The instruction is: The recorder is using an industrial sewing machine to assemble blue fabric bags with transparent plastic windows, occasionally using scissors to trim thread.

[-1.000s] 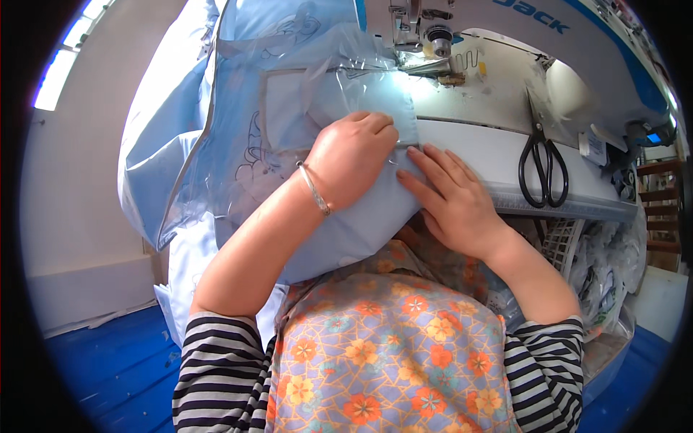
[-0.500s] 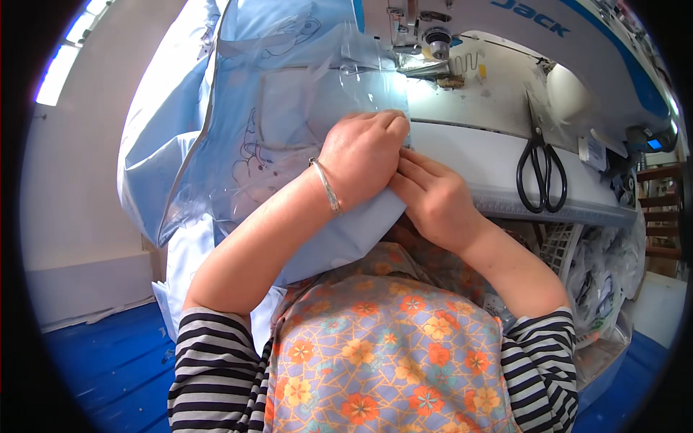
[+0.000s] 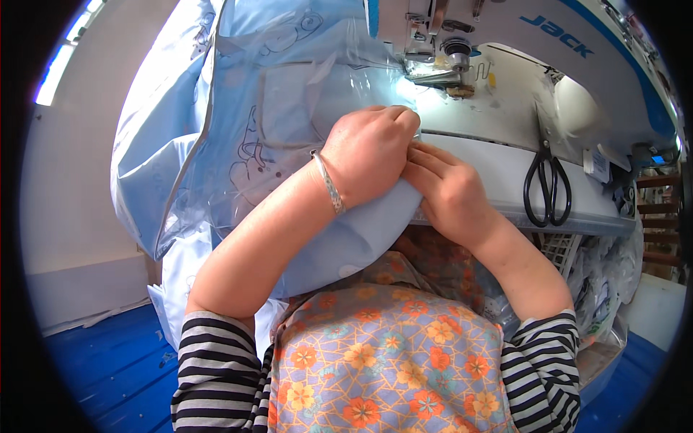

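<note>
Light blue fabric (image 3: 289, 101) with line-drawn cartoon figures and a clear plastic layer over it spreads across the left of the machine table. My left hand (image 3: 372, 151), a silver bangle at its wrist, is closed on the fabric's right edge. Against its fingertips, my right hand (image 3: 455, 189) pinches the same edge, with its fingers pressed together. What lies between the fingertips is hidden. Just beyond my hands is the lit needle area of a sewing machine (image 3: 456, 58). A loose part of the fabric hangs over the table's front edge towards my lap.
Black-handled scissors (image 3: 546, 184) lie on the table at the right, beside a small white box (image 3: 597, 164). Below the table's right end are a white plastic basket (image 3: 559, 249) and clear plastic bags (image 3: 605, 270). A white wall (image 3: 86, 187) stands at the left.
The machine and scissors sit slightly further right and lower in view. My hands keep hold of the fabric edge and have shifted slightly right. The hanging fabric below them now bulges in a rounder curve.
</note>
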Motion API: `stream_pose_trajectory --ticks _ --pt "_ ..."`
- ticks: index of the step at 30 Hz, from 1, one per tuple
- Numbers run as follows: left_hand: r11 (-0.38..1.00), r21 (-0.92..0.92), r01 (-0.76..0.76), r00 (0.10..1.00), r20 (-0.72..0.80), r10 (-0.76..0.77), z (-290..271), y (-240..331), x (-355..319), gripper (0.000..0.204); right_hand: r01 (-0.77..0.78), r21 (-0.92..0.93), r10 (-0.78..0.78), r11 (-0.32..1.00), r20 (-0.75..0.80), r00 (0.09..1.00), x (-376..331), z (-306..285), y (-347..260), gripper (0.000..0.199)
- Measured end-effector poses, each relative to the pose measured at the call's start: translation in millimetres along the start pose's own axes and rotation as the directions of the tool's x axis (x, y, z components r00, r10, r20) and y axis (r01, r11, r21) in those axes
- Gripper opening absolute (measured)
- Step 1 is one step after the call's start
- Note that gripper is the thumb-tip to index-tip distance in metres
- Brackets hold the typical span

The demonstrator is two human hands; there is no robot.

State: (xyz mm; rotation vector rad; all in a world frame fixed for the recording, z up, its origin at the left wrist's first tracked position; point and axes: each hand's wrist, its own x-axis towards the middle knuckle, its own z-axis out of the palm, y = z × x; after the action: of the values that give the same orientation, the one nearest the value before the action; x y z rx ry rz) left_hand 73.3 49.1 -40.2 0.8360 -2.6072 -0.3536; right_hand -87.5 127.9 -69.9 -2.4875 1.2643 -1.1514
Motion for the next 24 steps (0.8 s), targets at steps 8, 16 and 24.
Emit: stream_pose_trajectory --ticks 8,16,24 --pt "0.998 -0.059 0.031 0.996 -0.084 -0.036 12 -7 2 0.034 -0.01 -0.034 0.011 0.999 0.033 0.999 -4 -3 -8 0.032" --pt "0.999 -0.006 0.047 0.999 -0.017 -0.047 16 -5 7 0.03 -0.011 -0.046 0.013 0.999 0.048 0.999 -6 -1 -3 0.034" --pt "0.997 -0.013 0.072 0.997 -0.022 -0.072 17 -8 13 0.031 -0.036 -0.039 0.037 0.999 0.018 0.999 -3 -2 1 0.035"
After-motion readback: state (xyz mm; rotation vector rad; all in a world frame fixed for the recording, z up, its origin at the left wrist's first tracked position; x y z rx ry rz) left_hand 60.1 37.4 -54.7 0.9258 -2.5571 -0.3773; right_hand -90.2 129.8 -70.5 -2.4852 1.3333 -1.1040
